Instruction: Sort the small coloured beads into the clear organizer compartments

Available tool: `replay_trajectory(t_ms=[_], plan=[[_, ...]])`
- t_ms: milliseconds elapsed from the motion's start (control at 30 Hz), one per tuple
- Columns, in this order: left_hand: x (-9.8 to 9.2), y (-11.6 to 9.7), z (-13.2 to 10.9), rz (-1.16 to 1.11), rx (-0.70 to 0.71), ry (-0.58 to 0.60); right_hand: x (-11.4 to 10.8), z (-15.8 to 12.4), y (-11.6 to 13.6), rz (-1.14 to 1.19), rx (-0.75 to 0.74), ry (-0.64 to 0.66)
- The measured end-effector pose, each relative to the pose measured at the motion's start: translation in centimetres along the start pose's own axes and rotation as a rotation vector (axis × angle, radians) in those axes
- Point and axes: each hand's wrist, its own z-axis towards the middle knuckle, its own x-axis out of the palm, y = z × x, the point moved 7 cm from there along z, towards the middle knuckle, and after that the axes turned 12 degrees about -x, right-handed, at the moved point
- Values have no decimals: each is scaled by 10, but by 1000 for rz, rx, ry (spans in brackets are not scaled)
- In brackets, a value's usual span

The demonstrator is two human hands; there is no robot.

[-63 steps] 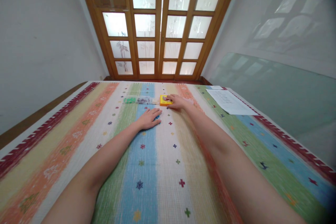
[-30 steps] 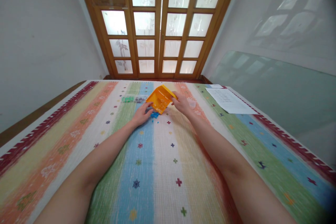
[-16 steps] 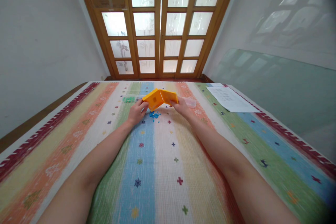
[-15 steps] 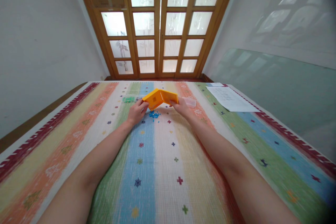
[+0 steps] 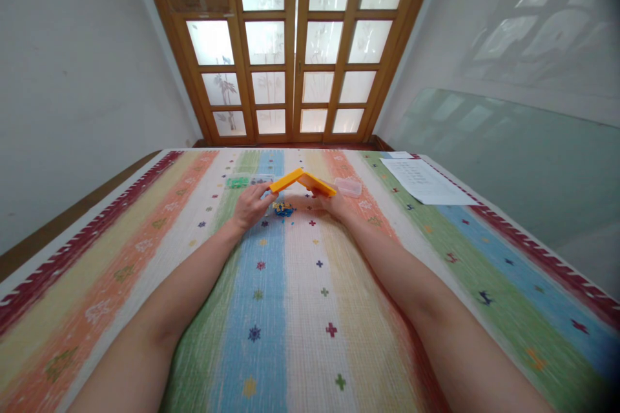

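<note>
A yellow case (image 5: pixel 287 180) is held up in the air over the far half of the table, its two hinged halves spread so that they slope down to either side like a low roof, with the fold uppermost. The left hand (image 5: pixel 250 206) grips the outer end of the left half between thumb and fingers; the right hand (image 5: pixel 331 204) grips the outer end of the right half, its fingers partly hidden beneath it. Below the case, nearer the person and just beside the left hand's fingertips, a heap of small pieces (image 5: pixel 283 209) lies on the cloth, a few strays at its near edge; they look blue and yellow, though they are too small here for their shape to be certain. Past the left hand sits a clear container with green contents (image 5: pixel 237 182), and just right of it a clear container with dark contents (image 5: pixel 261 179), partly covered by the hand and the case. Beyond the right wrist lies a clear pinkish container (image 5: pixel 349 187). All these rest on a striped tablecloth (image 5: pixel 310 310). Farther right, a printed sheet (image 5: pixel 426 181) lies flat near the table's edge, with a smaller paper (image 5: pixel 400 155) behind it. Wooden doors (image 5: pixel 292 64) with frosted panes stand beyond the table.
</note>
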Motion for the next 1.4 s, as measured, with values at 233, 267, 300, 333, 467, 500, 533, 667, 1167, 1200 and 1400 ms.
replay_trajectory(t_ms=[233,267,300,333,467,500,533,667,1167,1200,1400], plan=[[2,15,-1,-22,-86,-97,5,1,24,-30,-111,10],[3,16,-1,-38,-108,-114,8,1,28,-43,-143,15],[3,16,-1,-54,-126,-124,11,2,33,-54,-182,25],[3,15,-1,-71,-141,-131,15,2,38,-61,-228,44],[4,5,0,-181,-205,-160,33,5,49,-30,-367,181],[5,3,0,-228,-225,-167,35,5,48,-18,-360,193],[6,2,0,-281,-248,-175,36,6,46,-5,-332,180],[14,3,-1,-477,-373,-174,34,9,30,130,-79,11],[29,23,6,-968,-618,-24,31,3,-16,502,389,-198],[32,26,5,-995,-644,-22,32,3,-17,498,383,-193],[44,36,-1,-1101,-780,34,35,2,-25,486,355,-218]])
